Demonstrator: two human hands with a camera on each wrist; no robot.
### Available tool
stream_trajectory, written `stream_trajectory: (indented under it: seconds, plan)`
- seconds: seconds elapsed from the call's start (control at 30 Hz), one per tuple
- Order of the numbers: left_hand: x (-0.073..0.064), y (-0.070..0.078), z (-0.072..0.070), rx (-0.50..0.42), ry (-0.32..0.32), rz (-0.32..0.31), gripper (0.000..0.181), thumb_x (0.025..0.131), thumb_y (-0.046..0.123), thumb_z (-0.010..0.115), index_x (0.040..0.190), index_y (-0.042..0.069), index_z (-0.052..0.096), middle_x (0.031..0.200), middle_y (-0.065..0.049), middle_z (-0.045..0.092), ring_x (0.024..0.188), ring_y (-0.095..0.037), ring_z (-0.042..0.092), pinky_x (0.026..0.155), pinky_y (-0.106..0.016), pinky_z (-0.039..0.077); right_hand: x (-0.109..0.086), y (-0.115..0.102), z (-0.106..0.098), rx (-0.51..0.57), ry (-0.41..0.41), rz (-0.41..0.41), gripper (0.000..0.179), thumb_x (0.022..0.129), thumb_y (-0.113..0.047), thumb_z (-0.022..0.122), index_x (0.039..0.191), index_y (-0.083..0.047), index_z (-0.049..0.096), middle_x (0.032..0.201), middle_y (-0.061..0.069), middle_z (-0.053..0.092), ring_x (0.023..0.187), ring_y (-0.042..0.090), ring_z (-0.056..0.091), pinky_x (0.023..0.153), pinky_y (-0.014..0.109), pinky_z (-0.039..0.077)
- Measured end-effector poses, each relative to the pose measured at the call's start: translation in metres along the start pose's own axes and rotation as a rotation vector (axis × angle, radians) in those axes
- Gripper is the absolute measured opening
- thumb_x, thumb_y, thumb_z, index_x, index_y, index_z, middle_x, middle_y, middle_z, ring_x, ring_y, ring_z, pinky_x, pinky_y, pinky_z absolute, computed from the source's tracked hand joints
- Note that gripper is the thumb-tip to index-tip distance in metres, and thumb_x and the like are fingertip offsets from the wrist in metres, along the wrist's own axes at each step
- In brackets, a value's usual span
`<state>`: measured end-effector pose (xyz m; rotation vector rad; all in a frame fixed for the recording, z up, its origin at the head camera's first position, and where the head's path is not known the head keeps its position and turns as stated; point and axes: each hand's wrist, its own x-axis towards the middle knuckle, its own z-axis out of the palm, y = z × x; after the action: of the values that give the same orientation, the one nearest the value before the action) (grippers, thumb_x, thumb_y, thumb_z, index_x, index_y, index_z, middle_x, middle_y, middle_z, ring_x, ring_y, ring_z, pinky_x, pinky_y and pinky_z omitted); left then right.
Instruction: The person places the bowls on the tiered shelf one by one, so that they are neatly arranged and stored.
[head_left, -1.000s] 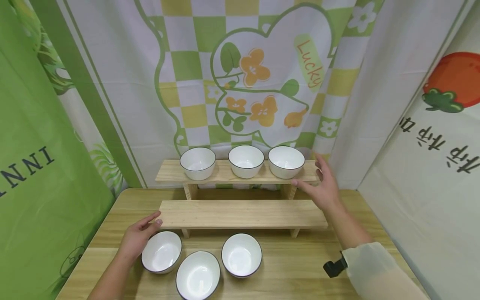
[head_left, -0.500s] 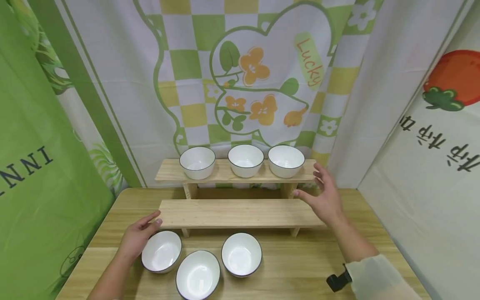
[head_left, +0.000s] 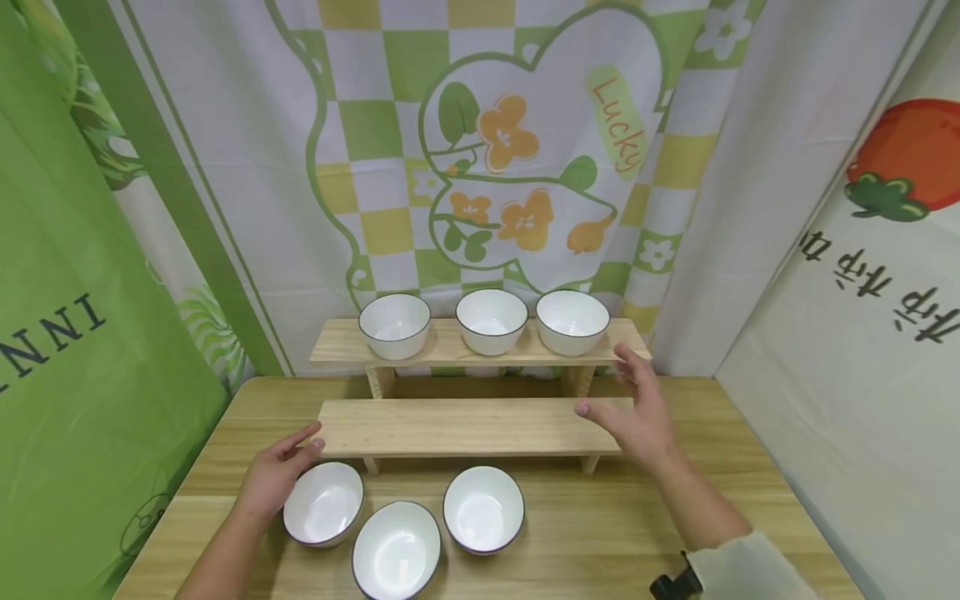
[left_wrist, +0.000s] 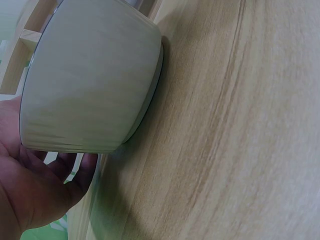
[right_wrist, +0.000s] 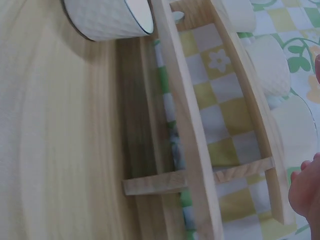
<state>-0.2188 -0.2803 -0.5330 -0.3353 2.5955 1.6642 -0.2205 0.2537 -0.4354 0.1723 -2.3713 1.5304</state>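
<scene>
My left hand (head_left: 272, 475) is at the left end of the lower wooden shelf board (head_left: 472, 427), its fingertips right at the board's edge. Just beside that hand, a white dark-rimmed bowl (head_left: 324, 504) stands on the table; in the left wrist view the bowl (left_wrist: 95, 75) hides part of the fingers. My right hand (head_left: 637, 412) hovers over the right end of the lower board, thumb and fingers spread apart and holding nothing. Three matching bowls line the upper shelf board (head_left: 444, 340): left (head_left: 395, 327), middle (head_left: 491, 322) and right (head_left: 572, 323).
Two more white bowls stand on the table in front of the rack, one front-centre (head_left: 396, 550) and one farther right (head_left: 483, 510). Behind the upper board hangs a checked curtain (head_left: 382, 129). A green cloth (head_left: 97, 400) borders the wooden table (head_left: 600, 533) on the left.
My right hand has drawn back from beside the right upper bowl, down and toward me over the lower board. The left hand and all the bowls stay where they were.
</scene>
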Motion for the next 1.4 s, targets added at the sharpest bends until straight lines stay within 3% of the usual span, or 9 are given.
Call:
stream_trajectory:
  seconds: [0.27,0.43,0.6,0.77,1.1,1.4]
  plan:
    - [-0.001,0.002,0.001,0.001,-0.001,-0.001,0.071,0.095,0.059,0.069,0.151,0.017,0.056,0.129,-0.014,0.07,0.111,-0.015,0.067,0.085,-0.017,0.05,-0.014,0.006,0.013,0.008,0.001,-0.063,0.103,0.077,-0.017,0.095,0.159,-0.005,0.035,0.154,0.019,0.042,0.137,0.037,0.044,0.118,0.053,0.032]
    - [-0.002,0.001,0.0,0.003,-0.009,-0.004,0.072,0.095,0.06,0.068,0.152,0.019,0.055,0.13,-0.014,0.07,0.116,-0.021,0.067,0.085,-0.017,0.05,-0.023,0.01,0.023,0.017,-0.022,-0.098,0.102,0.075,-0.015,0.096,0.158,-0.006,0.038,0.152,0.011,0.046,0.135,0.028,0.045,0.115,0.034,0.037]
    - [-0.002,0.001,0.0,-0.007,-0.006,-0.01,0.072,0.094,0.06,0.069,0.152,0.02,0.055,0.126,-0.011,0.071,0.111,-0.016,0.067,0.085,-0.019,0.051,-0.034,0.016,0.033,0.026,-0.065,-0.084,0.103,0.074,-0.019,0.097,0.158,-0.009,0.038,0.151,0.009,0.046,0.136,0.032,0.045,0.11,0.023,0.038]
    - [-0.001,0.001,0.001,-0.006,0.0,-0.003,0.071,0.094,0.06,0.069,0.151,0.019,0.056,0.126,-0.011,0.071,0.108,-0.012,0.067,0.085,-0.018,0.05,-0.044,0.022,0.043,0.015,-0.087,-0.074,0.103,0.072,-0.02,0.098,0.157,-0.012,0.04,0.15,0.008,0.047,0.133,0.03,0.046,0.108,0.028,0.041]
    - [-0.001,-0.001,0.001,-0.021,0.0,0.001,0.071,0.094,0.058,0.069,0.151,0.019,0.056,0.125,-0.01,0.071,0.104,-0.006,0.066,0.085,-0.018,0.052,-0.06,0.028,0.057,0.024,-0.141,-0.079,0.101,0.071,-0.024,0.098,0.156,-0.02,0.041,0.153,0.011,0.045,0.129,0.027,0.048,0.106,0.05,0.045]
    - [0.001,-0.003,0.001,-0.017,-0.001,-0.007,0.072,0.094,0.059,0.069,0.151,0.018,0.056,0.131,-0.014,0.069,0.107,-0.009,0.067,0.084,-0.016,0.051,-0.074,0.037,0.07,0.041,-0.194,-0.063,0.106,0.068,-0.024,0.1,0.156,-0.011,0.042,0.152,0.005,0.048,0.129,0.028,0.053,0.106,0.045,0.047]
